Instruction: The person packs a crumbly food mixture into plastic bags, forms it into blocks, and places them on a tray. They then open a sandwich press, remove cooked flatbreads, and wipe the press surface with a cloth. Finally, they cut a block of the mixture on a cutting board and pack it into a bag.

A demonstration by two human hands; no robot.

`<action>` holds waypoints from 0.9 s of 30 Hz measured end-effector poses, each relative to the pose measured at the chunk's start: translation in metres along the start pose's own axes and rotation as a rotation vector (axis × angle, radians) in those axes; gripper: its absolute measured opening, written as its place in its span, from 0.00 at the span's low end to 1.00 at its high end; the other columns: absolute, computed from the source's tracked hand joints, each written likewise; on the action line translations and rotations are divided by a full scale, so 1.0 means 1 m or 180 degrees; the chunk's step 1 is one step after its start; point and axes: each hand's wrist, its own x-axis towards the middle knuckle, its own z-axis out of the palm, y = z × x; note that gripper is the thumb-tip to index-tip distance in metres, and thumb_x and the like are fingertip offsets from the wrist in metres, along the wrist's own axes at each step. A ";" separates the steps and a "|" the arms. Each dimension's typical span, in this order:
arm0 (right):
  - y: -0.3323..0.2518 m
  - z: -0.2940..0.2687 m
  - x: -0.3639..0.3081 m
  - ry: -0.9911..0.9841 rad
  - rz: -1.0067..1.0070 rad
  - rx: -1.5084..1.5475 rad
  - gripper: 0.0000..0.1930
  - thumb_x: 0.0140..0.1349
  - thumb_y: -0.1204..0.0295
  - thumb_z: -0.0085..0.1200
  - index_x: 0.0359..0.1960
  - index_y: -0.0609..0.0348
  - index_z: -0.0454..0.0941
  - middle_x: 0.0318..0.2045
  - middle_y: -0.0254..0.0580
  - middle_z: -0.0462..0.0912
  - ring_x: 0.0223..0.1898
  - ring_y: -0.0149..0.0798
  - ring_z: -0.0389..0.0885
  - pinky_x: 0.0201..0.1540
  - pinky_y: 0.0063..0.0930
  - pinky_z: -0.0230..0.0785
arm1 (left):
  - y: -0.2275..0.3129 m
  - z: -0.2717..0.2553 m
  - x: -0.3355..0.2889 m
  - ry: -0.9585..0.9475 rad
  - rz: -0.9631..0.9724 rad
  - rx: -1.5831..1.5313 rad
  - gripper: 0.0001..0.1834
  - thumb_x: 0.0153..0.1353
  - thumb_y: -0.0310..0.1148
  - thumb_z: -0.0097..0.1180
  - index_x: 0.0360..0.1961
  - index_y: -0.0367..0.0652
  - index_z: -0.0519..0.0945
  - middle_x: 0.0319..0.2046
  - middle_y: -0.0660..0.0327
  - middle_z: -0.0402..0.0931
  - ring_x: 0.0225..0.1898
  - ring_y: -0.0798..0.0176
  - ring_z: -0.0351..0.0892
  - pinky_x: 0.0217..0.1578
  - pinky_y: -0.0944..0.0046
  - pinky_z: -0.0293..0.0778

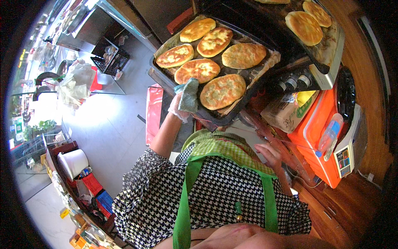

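Note:
A dark baking tray [162,71] lined with paper carries several round golden flatbreads [222,91]. My left hand [177,110] wears a thin clear glove and grips the tray's near edge through a folded blue-green cloth [189,94]. The tray sticks out from the dark oven [296,81] over the floor. More flatbreads [304,27] lie on a surface above the oven's knobs. My right hand [269,154] is bare and holds nothing. It hovers low by the wooden counter edge with its fingers loosely apart. A checked shirt and green apron cover my body below.
An orange cooler box [309,151] with a clear bottle [330,135] on it stands on the wooden counter, beside a white scale [346,153] and a cardboard box [286,114]. On the floor are a red box [154,112], a white bucket [74,162] and a black crate [110,56].

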 end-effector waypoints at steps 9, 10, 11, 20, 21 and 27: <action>-0.003 0.008 -0.001 0.0057 0.0020 0.0133 0.14 0.52 0.77 0.58 0.43 0.62 0.81 0.39 0.44 0.84 0.36 0.45 0.84 0.37 0.34 0.77 | 0.021 0.015 -0.009 -0.0326 0.0121 0.0799 0.06 0.62 0.30 0.58 0.38 0.40 0.81 0.31 0.63 0.80 0.28 0.68 0.79 0.26 0.67 0.74; -0.004 0.008 0.000 0.0063 0.0006 0.0157 0.14 0.52 0.77 0.59 0.43 0.62 0.81 0.39 0.44 0.84 0.36 0.45 0.84 0.36 0.34 0.77 | 0.023 0.018 -0.009 -0.0360 0.0134 0.0928 0.05 0.62 0.29 0.59 0.37 0.40 0.81 0.31 0.63 0.80 0.27 0.68 0.79 0.25 0.67 0.74; -0.004 0.009 0.001 0.0086 -0.0021 0.0184 0.14 0.52 0.77 0.59 0.43 0.61 0.81 0.39 0.44 0.84 0.35 0.45 0.84 0.36 0.34 0.77 | 0.025 0.020 -0.010 -0.0146 0.0117 0.1077 0.05 0.61 0.29 0.59 0.36 0.40 0.81 0.30 0.63 0.80 0.26 0.68 0.79 0.24 0.67 0.73; -0.002 0.011 -0.007 0.0055 0.0153 0.0222 0.18 0.50 0.73 0.63 0.45 0.59 0.81 0.40 0.44 0.84 0.36 0.46 0.84 0.38 0.36 0.76 | 0.023 0.027 -0.024 -0.0380 0.0105 0.0030 0.07 0.61 0.27 0.57 0.39 0.38 0.79 0.30 0.60 0.80 0.27 0.63 0.80 0.26 0.65 0.77; -0.002 0.012 -0.008 0.0055 0.0192 0.0206 0.18 0.50 0.73 0.63 0.45 0.59 0.81 0.40 0.44 0.84 0.36 0.46 0.84 0.38 0.36 0.76 | 0.023 0.025 -0.024 -0.0192 0.0031 0.0186 0.07 0.61 0.27 0.57 0.39 0.38 0.79 0.31 0.60 0.80 0.28 0.63 0.80 0.27 0.65 0.77; -0.002 0.014 -0.004 0.0064 0.0335 0.0302 0.19 0.50 0.75 0.61 0.46 0.58 0.81 0.41 0.43 0.84 0.36 0.46 0.84 0.37 0.36 0.76 | 0.018 0.025 -0.005 -0.0871 0.2075 0.4569 0.06 0.60 0.28 0.59 0.37 0.39 0.80 0.31 0.61 0.80 0.29 0.66 0.80 0.28 0.66 0.75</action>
